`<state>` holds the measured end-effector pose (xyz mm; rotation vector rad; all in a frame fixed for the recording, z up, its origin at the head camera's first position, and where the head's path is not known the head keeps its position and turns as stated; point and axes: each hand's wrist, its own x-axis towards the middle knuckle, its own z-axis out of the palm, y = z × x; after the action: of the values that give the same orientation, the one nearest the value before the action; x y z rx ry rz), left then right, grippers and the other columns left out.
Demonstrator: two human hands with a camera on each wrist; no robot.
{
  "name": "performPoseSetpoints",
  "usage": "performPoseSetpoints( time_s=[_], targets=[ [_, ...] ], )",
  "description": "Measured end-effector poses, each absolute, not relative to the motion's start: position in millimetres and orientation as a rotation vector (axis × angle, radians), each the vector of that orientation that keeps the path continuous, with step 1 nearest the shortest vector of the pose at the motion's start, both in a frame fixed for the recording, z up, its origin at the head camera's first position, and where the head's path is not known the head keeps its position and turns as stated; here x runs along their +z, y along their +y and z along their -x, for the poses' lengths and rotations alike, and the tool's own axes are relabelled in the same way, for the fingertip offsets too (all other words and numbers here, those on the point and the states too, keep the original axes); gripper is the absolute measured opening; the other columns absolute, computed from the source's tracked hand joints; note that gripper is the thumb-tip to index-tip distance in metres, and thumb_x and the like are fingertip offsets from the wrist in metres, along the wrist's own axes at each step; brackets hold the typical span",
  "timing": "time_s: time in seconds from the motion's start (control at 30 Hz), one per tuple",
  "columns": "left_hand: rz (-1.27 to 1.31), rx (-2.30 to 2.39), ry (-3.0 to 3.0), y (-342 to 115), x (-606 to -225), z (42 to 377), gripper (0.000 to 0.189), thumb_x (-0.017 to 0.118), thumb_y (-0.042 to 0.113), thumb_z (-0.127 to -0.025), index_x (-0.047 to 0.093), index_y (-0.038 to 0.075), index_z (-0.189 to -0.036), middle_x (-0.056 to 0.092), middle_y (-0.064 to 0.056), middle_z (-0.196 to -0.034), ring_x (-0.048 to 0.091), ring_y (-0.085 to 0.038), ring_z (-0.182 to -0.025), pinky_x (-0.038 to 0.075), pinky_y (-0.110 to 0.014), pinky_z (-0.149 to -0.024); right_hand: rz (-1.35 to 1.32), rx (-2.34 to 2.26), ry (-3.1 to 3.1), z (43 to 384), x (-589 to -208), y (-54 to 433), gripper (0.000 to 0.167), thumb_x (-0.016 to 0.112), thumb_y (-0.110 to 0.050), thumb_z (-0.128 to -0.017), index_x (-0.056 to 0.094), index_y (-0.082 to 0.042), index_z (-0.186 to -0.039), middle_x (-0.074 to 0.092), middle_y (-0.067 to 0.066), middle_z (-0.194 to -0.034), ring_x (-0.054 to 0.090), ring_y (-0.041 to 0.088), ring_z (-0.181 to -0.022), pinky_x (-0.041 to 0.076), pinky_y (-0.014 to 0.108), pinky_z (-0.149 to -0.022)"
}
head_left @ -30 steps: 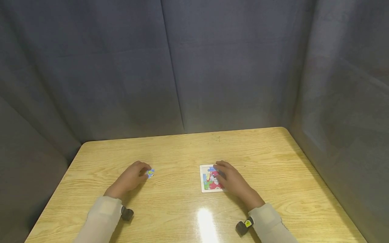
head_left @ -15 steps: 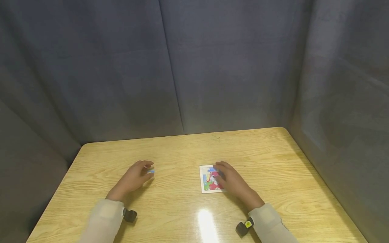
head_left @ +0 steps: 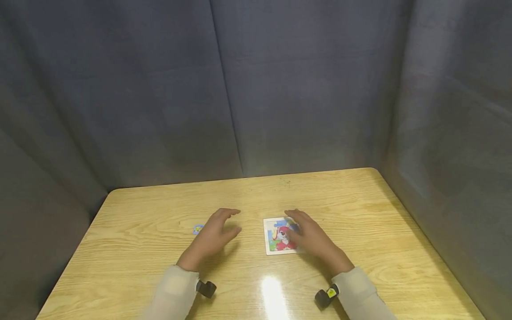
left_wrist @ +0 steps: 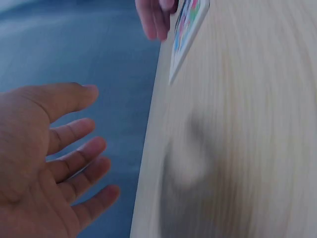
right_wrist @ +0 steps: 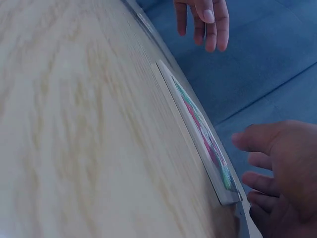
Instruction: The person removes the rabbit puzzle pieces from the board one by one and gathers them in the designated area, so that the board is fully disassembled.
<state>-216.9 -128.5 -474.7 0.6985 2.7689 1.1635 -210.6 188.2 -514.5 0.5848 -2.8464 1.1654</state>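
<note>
- Label (head_left: 331,292), yellow with dark mark, on right wrist strap (head_left: 335,290); too small to read.
- Puzzle (head_left: 280,242) flat on table (head_left: 340,200), right of centre: white border, red animal picture, pale patch upper left.
- Piece (head_left: 198,229), blue and yellow, on table just left of left hand, well apart from puzzle.
- Left hand (head_left: 213,236) between piece and puzzle, holding nothing; fingers loosely bent, gaps between, thumb apart.
- Right hand (head_left: 314,238) at puzzle's right side, partly covering it; fingers relaxed, thumb apart, pinching nothing; contact with puzzle: cannot tell.
- Versus half a second ago: left hand has shifted right, away from piece; right hand and puzzle nearly unchanged.
</note>
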Motion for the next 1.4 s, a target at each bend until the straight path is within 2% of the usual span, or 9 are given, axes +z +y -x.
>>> performPoseSetpoints(
  time_s=[0.33,0.5,0.73,0.93,1.03,1.2,1.4],
  targets=[
    [-0.818,1.018,2.773,-67.5,-482.5,207.9,0.052,0.056,0.035,-0.099,0.044,0.010,-0.143,0.040,-0.012,-0.147,0.037,-0.033,-0.135,0.038,-0.051,-0.107,-0.628,1.145,-2.899,210.1,-514.2,201.3,0.064,0.064,-0.031,-0.095,0.039,-0.006,-0.148,0.034,0.019,-0.153,0.027,0.040,-0.141,0.027,0.062,-0.110],
    [-0.831,0.835,2.842,-48.3,-487.0,211.2,0.055,0.057,0.035,-0.098,0.043,0.007,-0.144,0.044,-0.014,-0.146,0.037,-0.032,-0.136,0.030,-0.050,-0.112,-0.677,1.144,-2.891,209.0,-513.4,202.4,0.061,0.063,-0.031,-0.096,0.041,-0.006,-0.146,0.033,0.019,-0.153,0.022,0.043,-0.142,0.024,0.066,-0.109],
    [-0.776,0.709,2.882,-29.0,-488.8,215.2,0.059,0.059,0.036,-0.097,0.043,0.006,-0.145,0.043,-0.015,-0.147,0.036,-0.032,-0.138,0.026,-0.047,-0.115,-0.673,1.130,-2.896,210.5,-513.7,203.8,0.058,0.065,-0.031,-0.095,0.046,-0.005,-0.143,0.034,0.016,-0.153,0.021,0.039,-0.143,0.024,0.063,-0.110],
    [-0.745,0.655,2.893,-18.3,-494.5,215.6,0.051,0.061,0.033,-0.096,0.051,0.004,-0.137,0.046,-0.016,-0.145,0.036,-0.032,-0.138,0.024,-0.048,-0.115,-0.710,1.123,-2.902,212.1,-517.0,203.2,0.059,0.066,-0.032,-0.094,0.047,-0.003,-0.142,0.033,0.016,-0.154,0.022,0.038,-0.144,0.026,0.061,-0.111],
    [-0.724,0.599,2.917,-14.7,-497.1,215.9,0.045,0.062,0.032,-0.096,0.056,0.004,-0.131,0.050,-0.015,-0.141,0.040,-0.031,-0.136,0.028,-0.047,-0.114,-0.719,1.113,-2.911,211.9,-517.5,201.8,0.059,0.066,-0.031,-0.094,0.047,-0.003,-0.142,0.034,0.015,-0.154,0.022,0.037,-0.144,0.026,0.059,-0.111],
    [-0.662,0.574,2.972,-10.9,-494.9,216.0,0.040,0.067,0.028,-0.093,0.061,0.005,-0.126,0.052,-0.017,-0.140,0.051,-0.033,-0.126,0.046,-0.046,-0.101,-0.703,1.090,-2.920,211.6,-515.7,200.3,0.057,0.065,-0.030,-0.094,0.048,-0.004,-0.142,0.034,0.014,-0.153,0.025,0.035,-0.143,0.027,0.055,-0.112],
    [-0.617,0.603,2.986,-7.7,-494.7,216.8,0.038,0.069,0.028,-0.092,0.063,0.006,-0.123,0.052,-0.018,-0.140,0.054,-0.033,-0.123,0.051,-0.045,-0.094,-0.668,1.081,-2.914,211.3,-516.5,201.0,0.049,0.062,-0.025,-0.096,0.051,-0.004,-0.139,0.036,0.013,-0.152,0.027,0.034,-0.142,0.027,0.054,-0.113]
  ],
)
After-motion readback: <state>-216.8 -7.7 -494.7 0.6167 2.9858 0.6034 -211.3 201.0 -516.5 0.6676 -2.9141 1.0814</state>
